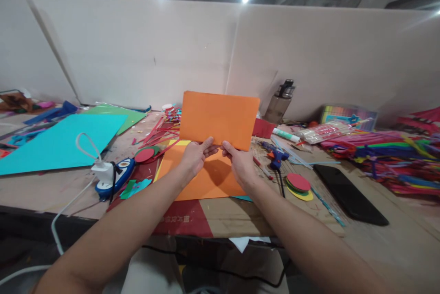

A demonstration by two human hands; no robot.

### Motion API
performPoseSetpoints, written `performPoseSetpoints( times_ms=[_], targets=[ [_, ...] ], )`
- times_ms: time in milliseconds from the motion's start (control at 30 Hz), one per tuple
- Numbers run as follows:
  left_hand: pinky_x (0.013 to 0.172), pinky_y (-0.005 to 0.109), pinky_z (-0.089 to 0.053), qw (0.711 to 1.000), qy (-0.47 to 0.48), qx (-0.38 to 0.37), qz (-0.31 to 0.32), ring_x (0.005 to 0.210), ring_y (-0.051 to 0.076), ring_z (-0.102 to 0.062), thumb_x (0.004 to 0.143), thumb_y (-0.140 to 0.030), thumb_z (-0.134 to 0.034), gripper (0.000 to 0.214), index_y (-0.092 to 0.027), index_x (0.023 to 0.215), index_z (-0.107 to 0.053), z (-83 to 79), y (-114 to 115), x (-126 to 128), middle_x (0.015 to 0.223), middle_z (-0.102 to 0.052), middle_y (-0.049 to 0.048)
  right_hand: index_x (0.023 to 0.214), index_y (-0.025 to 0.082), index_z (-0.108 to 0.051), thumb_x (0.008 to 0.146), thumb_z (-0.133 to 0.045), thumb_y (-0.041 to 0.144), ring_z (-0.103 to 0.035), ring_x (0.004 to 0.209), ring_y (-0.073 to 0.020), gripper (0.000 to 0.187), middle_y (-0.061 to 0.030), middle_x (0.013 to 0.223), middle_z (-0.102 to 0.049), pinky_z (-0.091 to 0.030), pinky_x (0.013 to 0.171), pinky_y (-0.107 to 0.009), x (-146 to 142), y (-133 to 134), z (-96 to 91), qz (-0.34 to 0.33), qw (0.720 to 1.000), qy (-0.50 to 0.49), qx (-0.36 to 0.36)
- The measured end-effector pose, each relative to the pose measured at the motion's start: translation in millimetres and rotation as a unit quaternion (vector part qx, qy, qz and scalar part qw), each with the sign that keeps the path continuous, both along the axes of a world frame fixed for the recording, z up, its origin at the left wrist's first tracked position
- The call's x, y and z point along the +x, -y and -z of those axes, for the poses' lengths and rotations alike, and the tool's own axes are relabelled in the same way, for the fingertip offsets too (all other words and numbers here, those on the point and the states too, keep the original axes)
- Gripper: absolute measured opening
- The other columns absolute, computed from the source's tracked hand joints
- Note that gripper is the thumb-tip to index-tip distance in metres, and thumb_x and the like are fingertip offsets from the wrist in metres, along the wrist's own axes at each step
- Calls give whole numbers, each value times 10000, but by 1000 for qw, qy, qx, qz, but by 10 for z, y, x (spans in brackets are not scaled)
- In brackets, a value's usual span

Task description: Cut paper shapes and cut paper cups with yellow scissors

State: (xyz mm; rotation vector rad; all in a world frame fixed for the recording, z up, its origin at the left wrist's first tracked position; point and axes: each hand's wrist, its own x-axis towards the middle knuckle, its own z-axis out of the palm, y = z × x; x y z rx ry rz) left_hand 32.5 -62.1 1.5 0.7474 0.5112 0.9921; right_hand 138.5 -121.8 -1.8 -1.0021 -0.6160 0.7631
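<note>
An orange sheet of paper is held up in front of me, tilted towards the wall, its lower edge pinched by both hands. My left hand is closed on that edge left of its middle, thumb on the near face. Close beside it, my right hand grips the same edge with thumb and fingers. Beneath the hands lies a larger orange sheet, with a yellow sheet showing at its left side. These rest on a cardboard board at the table's front edge.
To the left are a blue power strip with a white plug, and a turquoise sheet. On the right lie a blue glue gun, stacked paper circles, a black phone and many pipe cleaners. A bottle stands near the white partition.
</note>
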Motion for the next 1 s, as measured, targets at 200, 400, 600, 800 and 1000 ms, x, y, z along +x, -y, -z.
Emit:
performPoseSetpoints(
  times_ms=[200,400,600,800,1000],
  targets=[
    [657,248,-538,997,16,-34,-73,543,110,-632,746,-192,-740,173,-120,724,-584,-40,-191,-166,595,-647,19,698,160,-644,515,-822,299,-549,548,-106,291,12,608,-646,-435,542,-248,63,2,-22,10,1000,-25,3],
    [663,251,-544,989,56,-44,-127,545,98,-621,745,-199,-746,203,-150,751,-548,-43,-308,-260,621,-627,-17,704,160,-647,490,-831,285,-554,542,-104,309,17,606,-648,-437,529,-249,91,0,-22,9,999,-39,3],
    [691,255,-540,987,69,-45,-141,598,111,-645,764,-373,-729,262,-154,792,-588,-11,-307,-224,644,-645,4,720,159,-644,503,-830,279,-568,558,-103,310,19,622,-650,-445,536,-243,92,2,-16,5,999,-42,5],
    [820,327,-549,997,56,11,-55,668,138,-680,746,-282,-750,209,-125,835,-646,-29,-152,-145,748,-707,54,719,155,-653,510,-825,285,-548,530,-93,300,18,609,-651,-436,524,-234,102,-14,14,12,999,-39,11],
    [779,324,-566,998,11,-18,-53,609,136,-670,781,-198,-707,123,-110,786,-621,14,-155,-128,673,-686,52,703,149,-665,516,-829,316,-558,537,-93,300,6,614,-659,-459,539,-237,161,-37,54,14,999,-32,-9]
  ],
)
